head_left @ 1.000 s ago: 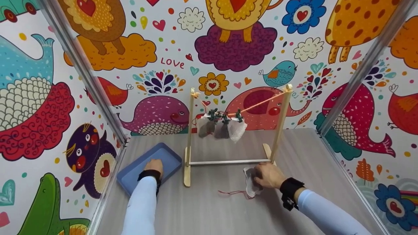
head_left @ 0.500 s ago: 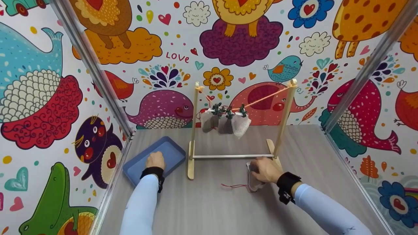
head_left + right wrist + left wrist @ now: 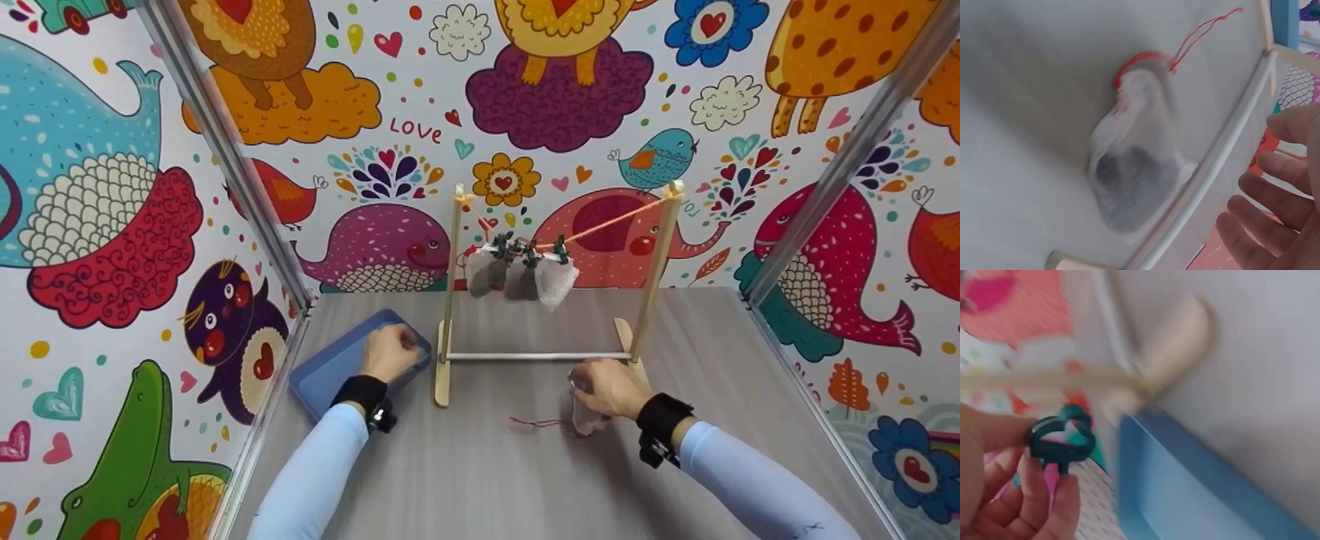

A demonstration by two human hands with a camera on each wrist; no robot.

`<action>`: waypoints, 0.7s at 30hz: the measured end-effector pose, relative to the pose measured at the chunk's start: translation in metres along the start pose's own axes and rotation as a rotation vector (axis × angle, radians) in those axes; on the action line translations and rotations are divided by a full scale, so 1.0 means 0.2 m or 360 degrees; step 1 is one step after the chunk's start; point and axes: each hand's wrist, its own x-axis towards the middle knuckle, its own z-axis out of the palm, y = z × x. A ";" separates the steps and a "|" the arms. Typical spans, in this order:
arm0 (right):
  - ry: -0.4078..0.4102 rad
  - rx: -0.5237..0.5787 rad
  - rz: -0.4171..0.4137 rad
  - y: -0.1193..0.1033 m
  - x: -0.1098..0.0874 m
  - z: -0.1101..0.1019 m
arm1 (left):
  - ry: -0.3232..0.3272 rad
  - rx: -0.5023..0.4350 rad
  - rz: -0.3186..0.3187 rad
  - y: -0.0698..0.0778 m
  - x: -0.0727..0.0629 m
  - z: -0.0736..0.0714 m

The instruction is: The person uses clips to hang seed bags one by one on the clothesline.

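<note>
My left hand [image 3: 390, 352] is over the right end of the blue tray [image 3: 330, 373]. Its thumb and fingers pinch a dark green clothes clip [image 3: 1060, 451], plain in the left wrist view. On the right, my other hand [image 3: 613, 386] hovers over a white mesh drawstring bag [image 3: 1134, 185] lying on the table. Its fingers [image 3: 1278, 198] are spread and slightly bent, apart from the bag in the right wrist view. Something dark shows through the mesh, and a red drawstring [image 3: 1207, 28] trails from the bag's neck.
A wooden rack with a white crossbar [image 3: 540, 356] stands behind the hands. From its orange cord [image 3: 615, 223] hang three small mesh bags [image 3: 556, 283], held by dark green clips [image 3: 529, 257]. Patterned walls with metal corner posts [image 3: 217, 142] enclose the table [image 3: 480, 465].
My left hand has come up out of the tray and moved right, toward the rack, with the clip now showing in it. The right hand stays about where it was, by the bag.
</note>
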 end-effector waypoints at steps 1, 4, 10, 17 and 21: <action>0.0015 0.0019 -0.0025 -0.02 0.01 0.00 | -0.0033 -0.0079 0.0018 0.05 -0.01 0.01; 0.0033 0.0154 -0.0072 -0.10 0.05 -0.01 | -0.0186 -0.0307 0.0035 0.20 -0.03 0.04; -0.0063 0.0690 -0.0056 -0.27 0.14 -0.07 | -0.0602 -0.0809 0.0139 0.43 -0.06 0.19; -0.0030 0.0770 -0.0221 -0.32 0.18 -0.14 | -0.0857 -0.1271 0.0039 0.61 -0.06 0.32; 0.0032 0.0606 -0.0317 -0.28 0.16 -0.16 | -0.0874 -0.1422 -0.0086 0.64 -0.06 0.35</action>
